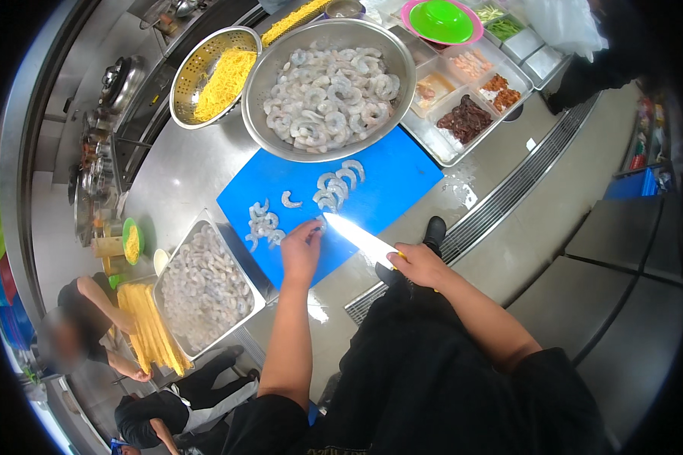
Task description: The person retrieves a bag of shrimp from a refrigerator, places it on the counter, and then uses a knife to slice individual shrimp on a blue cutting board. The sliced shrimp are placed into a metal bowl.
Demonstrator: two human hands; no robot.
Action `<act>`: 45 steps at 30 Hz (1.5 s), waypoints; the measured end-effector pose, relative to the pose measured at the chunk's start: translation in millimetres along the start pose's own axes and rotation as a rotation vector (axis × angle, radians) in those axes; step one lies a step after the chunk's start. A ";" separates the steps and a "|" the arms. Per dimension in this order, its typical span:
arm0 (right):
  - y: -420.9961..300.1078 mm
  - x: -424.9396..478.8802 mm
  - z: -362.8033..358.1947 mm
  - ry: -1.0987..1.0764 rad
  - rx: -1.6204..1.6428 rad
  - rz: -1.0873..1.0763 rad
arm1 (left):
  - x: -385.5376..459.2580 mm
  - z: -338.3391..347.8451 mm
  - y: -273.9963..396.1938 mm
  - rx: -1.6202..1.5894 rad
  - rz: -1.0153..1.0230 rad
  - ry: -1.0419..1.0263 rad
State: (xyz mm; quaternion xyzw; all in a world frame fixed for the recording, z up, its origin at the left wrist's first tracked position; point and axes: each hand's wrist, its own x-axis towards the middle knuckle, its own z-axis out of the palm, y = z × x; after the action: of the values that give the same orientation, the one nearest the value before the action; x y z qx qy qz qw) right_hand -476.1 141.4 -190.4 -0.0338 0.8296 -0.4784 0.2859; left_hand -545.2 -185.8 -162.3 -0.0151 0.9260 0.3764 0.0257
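Observation:
On a blue cutting board (pixel 398 170), my left hand (pixel 301 247) pinches a peeled raw shrimp (pixel 321 223) at its fingertips. My right hand (pixel 424 264) grips the handle of a chef's knife (pixel 358 236). The blade catches bright light, and its tip lies close to that shrimp; whether it touches cannot be made out. Several shrimp lie in overlapping rows (pixel 336 187) beyond the tip. A looser cluster of shrimp (pixel 262 224) is left of my left hand, with a single shrimp (pixel 290 199) between the groups.
A steel colander of shrimp (pixel 250 114) stands at the board's far edge, beside a colander of yellow noodles (pixel 182 105). Left is a steel tray of shrimp (pixel 256 304). Ingredient trays (pixel 449 153) stand at the far right. A co-worker (pixel 85 318) handles yellow noodle sheets (pixel 148 327).

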 end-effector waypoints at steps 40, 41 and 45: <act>-39.1 -22.5 -34.5 0.086 -0.240 0.004 | 40.5 -28.3 -12.1 0.247 0.074 0.197; -17.6 -21.7 -22.2 0.048 -0.160 -0.004 | 24.2 -27.1 -15.1 0.226 0.147 0.111; 2.1 -20.7 -1.0 -0.031 0.019 0.039 | -8.2 -15.8 -11.7 0.100 0.184 0.046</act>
State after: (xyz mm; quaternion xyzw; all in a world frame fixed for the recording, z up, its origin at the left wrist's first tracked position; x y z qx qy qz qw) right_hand -458.9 150.1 -182.5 -0.0222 0.8210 -0.4800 0.3085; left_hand -537.1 -205.1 -158.6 0.0628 0.9414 0.3301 -0.0297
